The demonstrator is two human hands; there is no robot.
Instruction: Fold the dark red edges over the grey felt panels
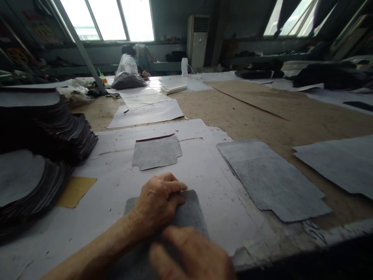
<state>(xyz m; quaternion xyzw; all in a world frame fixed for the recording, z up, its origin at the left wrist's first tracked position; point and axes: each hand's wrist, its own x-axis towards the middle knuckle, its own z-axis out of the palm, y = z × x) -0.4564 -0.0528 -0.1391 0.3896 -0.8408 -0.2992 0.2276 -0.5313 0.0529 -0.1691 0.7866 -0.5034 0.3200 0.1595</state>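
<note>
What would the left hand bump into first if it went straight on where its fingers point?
Probably the nearer grey piece on the right, after crossing some white paper. The left hand looks low, but depth is unclear, so it might pass just above.

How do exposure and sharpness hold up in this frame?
Head view: windows blown out nearly white amid dim surroundings; head view: right hand blurred, left hand clearer; head view: sides of the stacked pieces at left sink into deep shadow.
</note>
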